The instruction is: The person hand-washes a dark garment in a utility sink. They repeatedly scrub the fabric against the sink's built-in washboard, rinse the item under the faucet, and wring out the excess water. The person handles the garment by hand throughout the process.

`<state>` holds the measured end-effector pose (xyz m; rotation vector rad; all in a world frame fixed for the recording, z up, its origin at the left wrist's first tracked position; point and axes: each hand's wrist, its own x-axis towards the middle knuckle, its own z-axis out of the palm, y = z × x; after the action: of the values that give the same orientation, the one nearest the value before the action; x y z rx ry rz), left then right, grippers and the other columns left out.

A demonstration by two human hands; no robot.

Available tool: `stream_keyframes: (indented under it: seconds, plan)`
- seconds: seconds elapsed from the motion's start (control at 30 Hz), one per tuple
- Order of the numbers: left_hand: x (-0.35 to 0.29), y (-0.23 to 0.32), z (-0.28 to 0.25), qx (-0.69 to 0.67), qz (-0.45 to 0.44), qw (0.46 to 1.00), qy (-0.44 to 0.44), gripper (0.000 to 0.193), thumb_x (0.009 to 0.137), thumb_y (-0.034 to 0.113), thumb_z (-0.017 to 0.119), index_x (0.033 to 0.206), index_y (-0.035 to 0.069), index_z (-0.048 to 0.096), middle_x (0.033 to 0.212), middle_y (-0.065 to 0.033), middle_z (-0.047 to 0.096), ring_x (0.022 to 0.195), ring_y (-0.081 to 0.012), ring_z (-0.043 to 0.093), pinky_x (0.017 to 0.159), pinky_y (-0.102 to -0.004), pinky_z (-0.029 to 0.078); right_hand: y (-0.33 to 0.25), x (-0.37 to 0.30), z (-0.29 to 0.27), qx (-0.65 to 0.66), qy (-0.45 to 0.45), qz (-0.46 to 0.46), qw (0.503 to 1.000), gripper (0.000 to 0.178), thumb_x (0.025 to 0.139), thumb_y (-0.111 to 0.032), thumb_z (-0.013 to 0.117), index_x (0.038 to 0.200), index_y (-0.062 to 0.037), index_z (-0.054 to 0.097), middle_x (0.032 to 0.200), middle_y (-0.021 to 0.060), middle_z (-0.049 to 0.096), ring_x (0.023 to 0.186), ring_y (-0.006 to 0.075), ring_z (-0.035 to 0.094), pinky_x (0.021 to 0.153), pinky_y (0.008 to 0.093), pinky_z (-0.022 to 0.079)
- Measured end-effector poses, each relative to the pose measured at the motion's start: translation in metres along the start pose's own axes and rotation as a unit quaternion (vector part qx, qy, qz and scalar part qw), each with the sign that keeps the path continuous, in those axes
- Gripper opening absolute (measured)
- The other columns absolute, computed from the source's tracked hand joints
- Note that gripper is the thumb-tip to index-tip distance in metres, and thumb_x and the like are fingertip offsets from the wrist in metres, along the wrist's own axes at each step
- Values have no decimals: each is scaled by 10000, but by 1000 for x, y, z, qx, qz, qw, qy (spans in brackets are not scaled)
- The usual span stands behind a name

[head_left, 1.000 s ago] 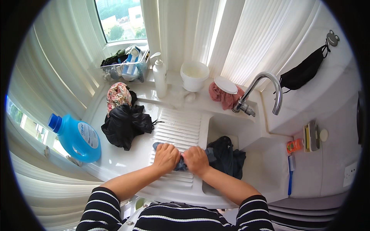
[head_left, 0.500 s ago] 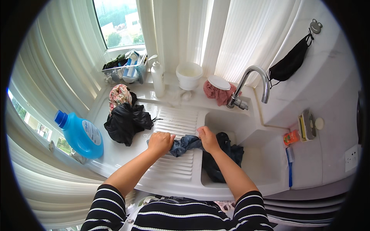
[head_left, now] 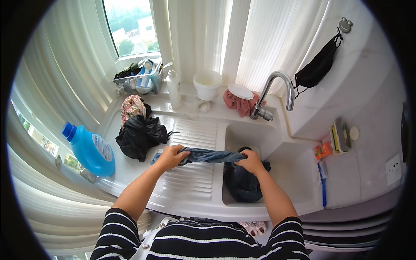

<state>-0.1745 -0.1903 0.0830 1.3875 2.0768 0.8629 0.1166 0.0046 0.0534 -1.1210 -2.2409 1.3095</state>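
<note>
A dark blue garment is stretched in a narrow band between my two hands, above the ribbed washboard. My left hand is closed around its left part, with a bit of lighter blue cloth showing beyond the fist. At the right, my right hand grips the cloth over the sink basin. Dark wet fabric lies bunched in the basin below my right hand; whether it is one piece with the stretched cloth I cannot tell.
Left of the washboard lie a black garment and a floral cloth. A blue detergent jug stands farther left. Behind are a pump bottle, a white tub, a pink cloth and the curved faucet. A blue brush rests at right.
My hands have moved apart, the left one leftward and the right one rightward. The bunched cloth between them is now drawn out long and straight.
</note>
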Motion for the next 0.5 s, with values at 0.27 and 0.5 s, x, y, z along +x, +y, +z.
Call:
stream_keyframes:
  seconds: [0.27, 0.5]
  plan:
    - [19, 56, -41, -394, -70, 899, -178, 506, 854, 399, 746, 1118, -12, 617, 921, -66, 665, 810, -113, 614, 686, -269, 512, -72, -15, -85, 407, 84, 16, 909, 90, 808, -85, 727, 872, -25, 706, 766, 4, 672, 641, 95, 600, 636, 239, 483]
    - [19, 23, -32, -2, -22, 979, -201, 417, 851, 299, 715, 1150, 25, 618, 955, -137, 700, 854, -250, 646, 764, -348, 495, -51, -22, -79, 500, 26, 219, 838, 409, 907, -452, 635, 1073, -80, 673, 991, 53, 710, 896, 201, 665, 817, 364, 534]
